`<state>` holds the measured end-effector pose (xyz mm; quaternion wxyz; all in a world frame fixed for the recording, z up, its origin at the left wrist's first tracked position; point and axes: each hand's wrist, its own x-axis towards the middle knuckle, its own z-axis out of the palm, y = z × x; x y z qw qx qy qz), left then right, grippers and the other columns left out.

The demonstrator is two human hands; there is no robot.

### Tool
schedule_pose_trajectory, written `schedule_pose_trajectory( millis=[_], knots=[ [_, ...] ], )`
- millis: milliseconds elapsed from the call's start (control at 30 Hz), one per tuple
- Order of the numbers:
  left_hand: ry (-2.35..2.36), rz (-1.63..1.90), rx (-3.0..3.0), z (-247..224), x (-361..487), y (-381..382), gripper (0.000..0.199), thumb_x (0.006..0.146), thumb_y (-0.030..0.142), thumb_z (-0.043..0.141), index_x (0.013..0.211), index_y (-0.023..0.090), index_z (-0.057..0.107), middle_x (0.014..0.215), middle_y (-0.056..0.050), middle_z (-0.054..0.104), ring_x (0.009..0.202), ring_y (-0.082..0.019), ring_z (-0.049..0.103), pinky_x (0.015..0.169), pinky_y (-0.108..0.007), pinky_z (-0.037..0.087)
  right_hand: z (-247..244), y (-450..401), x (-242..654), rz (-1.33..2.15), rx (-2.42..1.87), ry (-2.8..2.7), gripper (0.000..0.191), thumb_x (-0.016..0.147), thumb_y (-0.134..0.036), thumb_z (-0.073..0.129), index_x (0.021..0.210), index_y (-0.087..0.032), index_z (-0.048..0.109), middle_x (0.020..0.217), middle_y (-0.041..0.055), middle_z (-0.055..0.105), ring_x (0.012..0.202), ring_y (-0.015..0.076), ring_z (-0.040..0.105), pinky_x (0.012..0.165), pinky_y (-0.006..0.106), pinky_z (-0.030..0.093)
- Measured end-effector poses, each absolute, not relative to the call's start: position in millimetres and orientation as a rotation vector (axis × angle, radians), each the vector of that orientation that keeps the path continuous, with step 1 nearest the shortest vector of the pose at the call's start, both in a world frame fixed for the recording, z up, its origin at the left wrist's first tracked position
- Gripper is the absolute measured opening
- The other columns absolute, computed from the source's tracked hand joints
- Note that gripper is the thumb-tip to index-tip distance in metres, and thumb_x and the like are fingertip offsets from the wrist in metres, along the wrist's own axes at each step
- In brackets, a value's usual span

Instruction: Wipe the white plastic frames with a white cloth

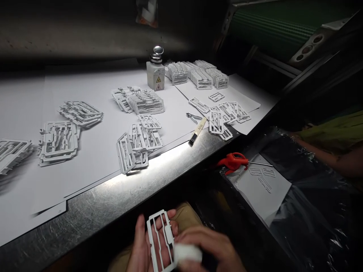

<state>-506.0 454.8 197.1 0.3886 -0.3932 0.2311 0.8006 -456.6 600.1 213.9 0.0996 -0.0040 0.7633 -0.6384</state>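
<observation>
Lowest in view, below the steel bench edge [119, 196], the left hand [141, 249] cradles a grey plastic frame [160, 241] in curled fingers while the right hand [210, 249] pinches a white wipe [187, 252] against it. Cleaning seems underway; next likely calls for turning the frame. Both wrists are cut off, and the wipe is blurred.

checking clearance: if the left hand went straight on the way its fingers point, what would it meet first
Probably the near edge of the metal table. The left hand, holding a white plastic frame, points up and away toward it; depth is unclear.

White slotted plastic frame [160, 241] upright, white pad [187, 252] pressed against it.
</observation>
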Motion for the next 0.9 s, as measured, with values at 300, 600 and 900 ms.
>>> schedule_pose_trajectory(
  millis=[300,600,900],
  knots=[
    [0.658,1.990,-0.914,192.7,-504.6,451.9,0.042,0.082,0.043,0.046,0.106,0.012,0.060,0.080,-0.011,0.063,0.070,-0.020,0.058,0.063,-0.032,0.050,214.3,613.6,-482.3,-1.705,0.375,2.577,0.012,0.085,-0.023,0.058,0.095,-0.025,0.064,0.090,-0.0015,0.058,0.076,0.0111,0.054,0.062,0.020,0.041],
    [0.799,1.989,-0.920,198.5,-502.7,454.9,0.032,0.083,0.036,0.045,0.095,0.011,0.063,0.077,-0.009,0.062,0.070,-0.019,0.059,0.061,-0.031,0.051,209.1,601.4,-490.3,-1.690,0.280,2.607,0.015,0.084,-0.020,0.058,0.098,-0.023,0.065,0.089,0.0011,0.055,0.074,0.0113,0.053,0.060,0.019,0.044],
    [0.842,2.091,-1.055,183.9,-496.7,453.7,0.019,0.084,0.025,0.047,0.085,0.020,0.065,0.082,-0.003,0.067,0.072,-0.017,0.063,0.072,-0.031,0.054,202.4,578.1,-496.4,-1.402,-0.064,2.691,0.014,0.086,-0.027,0.059,0.099,-0.026,0.063,0.082,-0.0005,0.053,0.080,0.0137,0.051,0.073,0.025,0.042]
  ],
)
